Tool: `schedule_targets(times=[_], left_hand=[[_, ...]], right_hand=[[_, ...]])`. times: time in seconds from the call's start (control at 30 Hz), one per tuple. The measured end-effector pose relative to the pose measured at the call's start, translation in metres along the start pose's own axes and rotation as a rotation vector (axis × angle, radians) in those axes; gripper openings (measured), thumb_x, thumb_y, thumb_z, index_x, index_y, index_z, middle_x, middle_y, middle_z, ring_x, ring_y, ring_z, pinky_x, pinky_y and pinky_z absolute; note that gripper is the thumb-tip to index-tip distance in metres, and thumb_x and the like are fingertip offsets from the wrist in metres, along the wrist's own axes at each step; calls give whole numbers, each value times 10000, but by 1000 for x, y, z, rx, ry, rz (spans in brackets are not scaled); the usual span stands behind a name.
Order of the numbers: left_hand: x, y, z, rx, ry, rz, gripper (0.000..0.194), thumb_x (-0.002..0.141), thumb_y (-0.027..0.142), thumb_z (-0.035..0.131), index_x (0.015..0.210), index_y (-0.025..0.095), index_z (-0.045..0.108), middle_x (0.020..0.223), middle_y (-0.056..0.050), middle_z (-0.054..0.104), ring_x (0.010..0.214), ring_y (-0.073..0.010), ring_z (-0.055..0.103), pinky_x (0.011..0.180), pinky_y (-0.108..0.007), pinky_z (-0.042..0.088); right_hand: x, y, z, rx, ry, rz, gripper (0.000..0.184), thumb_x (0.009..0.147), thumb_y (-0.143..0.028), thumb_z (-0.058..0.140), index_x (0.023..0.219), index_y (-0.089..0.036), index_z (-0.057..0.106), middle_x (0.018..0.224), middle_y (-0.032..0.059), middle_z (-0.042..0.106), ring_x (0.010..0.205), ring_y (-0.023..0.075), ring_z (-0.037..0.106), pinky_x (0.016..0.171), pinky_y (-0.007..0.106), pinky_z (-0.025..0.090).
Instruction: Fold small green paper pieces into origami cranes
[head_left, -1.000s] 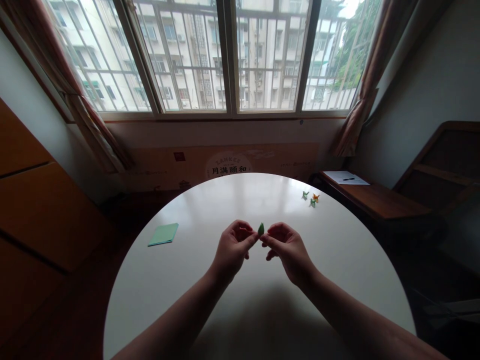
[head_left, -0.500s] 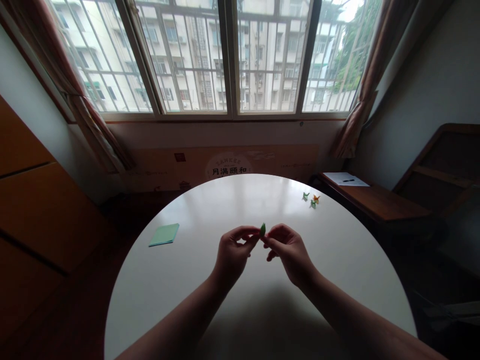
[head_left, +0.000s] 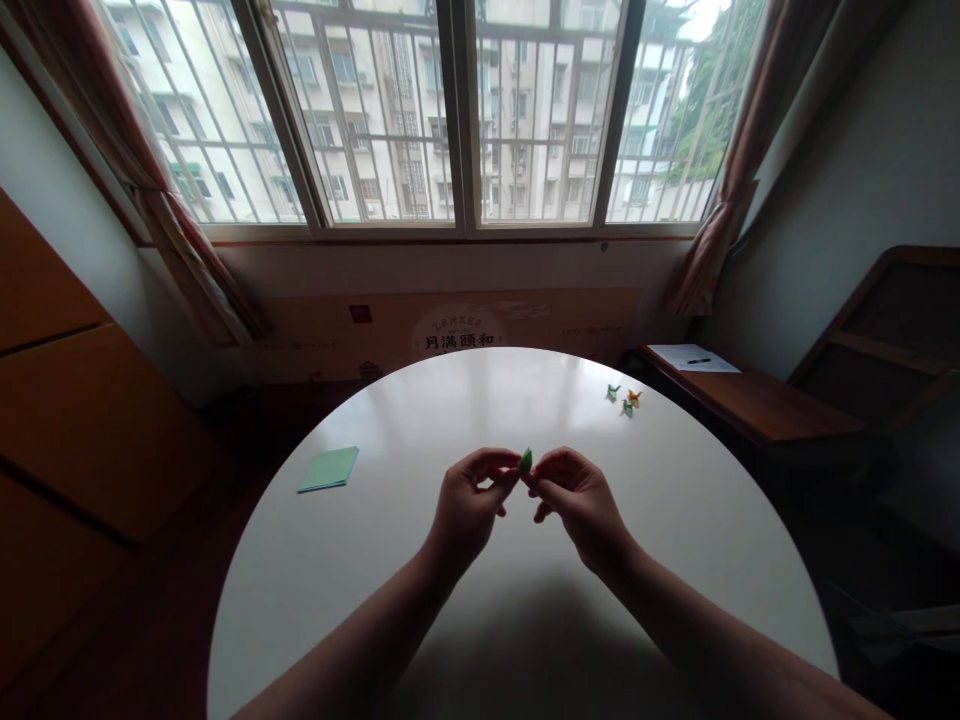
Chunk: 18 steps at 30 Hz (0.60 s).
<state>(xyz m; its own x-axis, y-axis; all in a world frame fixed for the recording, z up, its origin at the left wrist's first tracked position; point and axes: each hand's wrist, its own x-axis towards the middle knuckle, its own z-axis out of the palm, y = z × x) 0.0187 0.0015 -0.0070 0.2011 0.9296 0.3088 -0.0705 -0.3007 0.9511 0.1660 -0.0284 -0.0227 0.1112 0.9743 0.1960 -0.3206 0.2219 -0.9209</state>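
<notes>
A small folded piece of green paper [head_left: 526,462] is held up between my two hands above the white round table [head_left: 375,620]. My left hand [head_left: 469,505] pinches it from the left with thumb and forefinger. From the other side my right hand [head_left: 577,500] grips its lower right part, fingertips closed together. The fingertips cover the paper's lower end, and only a pointed upper part shows.
On the table's left lies a stack of green square paper [head_left: 328,469]. Three small folded paper figures, two green and an orange one [head_left: 634,398], stand at the back right. Beyond the edge, a wooden bench [head_left: 750,400] bears a white sheet [head_left: 691,358] and a pen.
Both hands stay in nearly the same place, pinching the green paper. The paper's tip looks very slightly turned; otherwise little differs.
</notes>
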Motion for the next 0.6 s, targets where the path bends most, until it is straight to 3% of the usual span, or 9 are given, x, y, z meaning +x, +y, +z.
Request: schedule_targets(times=[0.27,0.47,0.6], left_hand=[[-1,-1,-2,64,-7,42,176,776,254,723,914,166,786,803,-69,749,572,-122,572,418,-191,455],[-2,1,-2,121,-5,94,164,788,235,690,906,182,790,887,-76,746,649,-139,608,440,-185,464],[-1,0,-2,94,-18,42,119,765,219,693,835,157,767,828,-73,729,633,-145,603,423,-190,463]], right_hand=[[0,-2,0,0,2,35,279,694,-352,849,768,-182,640,700,14,645,653,168,608,448,238,512],[0,-1,1,89,20,153,324,673,-356,871,787,-180,624,743,7,630,666,149,593,451,215,492],[0,0,0,63,9,131,319,683,-361,863,788,-177,624,737,7,624,666,149,590,451,217,500]])
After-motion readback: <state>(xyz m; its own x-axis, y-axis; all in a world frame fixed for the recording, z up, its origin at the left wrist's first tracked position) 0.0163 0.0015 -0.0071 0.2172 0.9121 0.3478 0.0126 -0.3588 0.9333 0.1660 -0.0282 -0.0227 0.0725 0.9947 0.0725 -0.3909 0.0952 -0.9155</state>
